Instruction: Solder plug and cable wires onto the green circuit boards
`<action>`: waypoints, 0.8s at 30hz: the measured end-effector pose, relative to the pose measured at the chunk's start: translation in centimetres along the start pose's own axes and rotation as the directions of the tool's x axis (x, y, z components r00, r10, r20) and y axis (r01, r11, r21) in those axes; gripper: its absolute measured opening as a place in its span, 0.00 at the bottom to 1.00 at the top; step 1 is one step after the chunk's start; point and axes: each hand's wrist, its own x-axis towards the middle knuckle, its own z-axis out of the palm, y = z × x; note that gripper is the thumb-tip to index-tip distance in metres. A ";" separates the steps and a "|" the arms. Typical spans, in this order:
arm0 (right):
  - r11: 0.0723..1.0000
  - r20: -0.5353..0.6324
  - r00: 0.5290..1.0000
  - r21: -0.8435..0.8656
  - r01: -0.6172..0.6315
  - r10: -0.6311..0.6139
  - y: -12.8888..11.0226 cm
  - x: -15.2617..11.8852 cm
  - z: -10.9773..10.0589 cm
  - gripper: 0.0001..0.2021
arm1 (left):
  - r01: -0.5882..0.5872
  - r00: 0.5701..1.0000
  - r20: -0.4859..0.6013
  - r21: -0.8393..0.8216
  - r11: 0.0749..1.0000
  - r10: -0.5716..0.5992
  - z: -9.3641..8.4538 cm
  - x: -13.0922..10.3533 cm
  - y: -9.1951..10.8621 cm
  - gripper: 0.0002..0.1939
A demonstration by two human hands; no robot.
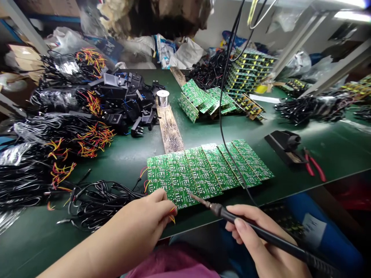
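My right hand [252, 227] grips the black handle of a soldering iron [222, 211], its tip over the lower edge of the green circuit boards [199, 170]. Whether the tip touches a board I cannot tell. The boards lie overlapping in a slanted row on the bench. At their lower left corner my left hand [158, 210] pinches a cable's red and yellow wire ends [173, 216], which poke out past the fingers. Beside that hand lies a tangle of black cables [107, 200]. Red and yellow wires run to the left edge of the row.
A solder spool [162, 99] stands on a stained wooden strip [171, 133]. Bundled cables [63, 135] and black power adapters [127, 96] pile up at left. More boards [205, 98] lie behind. An iron holder [285, 146] and red-handled pliers [314, 166] sit at right. A black cord [222, 116] hangs down in front.
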 end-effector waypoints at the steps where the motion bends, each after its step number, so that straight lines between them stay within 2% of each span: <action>1: 1.000 0.006 1.000 -0.001 -0.004 0.004 0.1 0.1 0.0 0.09 | 0.003 1.000 0.006 0.023 1.000 -0.003 0.1 0.1 0.1 0.13; 4: 1.000 0.019 1.000 0.012 -0.013 0.013 0.2 0.3 0.1 0.09 | 0.002 0.999 -0.039 0.111 0.994 0.002 1.2 0.5 0.3 0.12; 7: 1.000 0.019 1.000 0.023 0.003 -0.003 0.3 0.5 0.3 0.09 | 0.013 0.971 -0.237 0.209 0.978 0.038 3.3 0.9 0.1 0.14; 10: 0.999 0.024 0.999 0.025 0.023 -0.024 0.5 0.5 0.4 0.09 | 0.031 0.880 -0.461 0.294 0.955 0.113 5.7 1.2 -0.3 0.14; 12: 0.999 0.036 0.999 0.038 0.025 -0.027 0.6 0.5 0.4 0.09 | 0.020 0.815 -0.545 0.369 0.929 0.199 6.8 1.3 -0.7 0.12; 13: 0.999 0.042 0.999 0.046 0.028 -0.030 0.6 0.4 0.4 0.09 | 0.014 0.792 -0.561 0.409 0.913 0.239 7.2 1.4 -0.8 0.11; 15: 0.998 0.052 0.998 0.053 0.031 -0.034 0.6 0.3 0.4 0.09 | 0.006 0.776 -0.557 0.476 0.879 0.296 7.7 1.3 -1.1 0.10; 18: 0.998 0.065 0.997 0.051 0.033 -0.036 0.3 0.3 0.3 0.09 | -0.018 0.804 -0.501 0.519 0.855 0.321 7.9 1.0 -1.4 0.10; 21: 0.997 0.096 0.994 0.072 0.034 -0.041 -0.2 0.4 0.3 0.08 | -0.034 0.816 -0.493 0.481 0.876 0.303 8.0 0.9 -1.3 0.11; 24: 0.994 0.144 0.988 0.099 0.041 -0.055 -0.6 0.6 0.4 0.08 | 0.003 0.809 -0.544 0.383 0.924 0.223 8.0 1.1 -1.0 0.10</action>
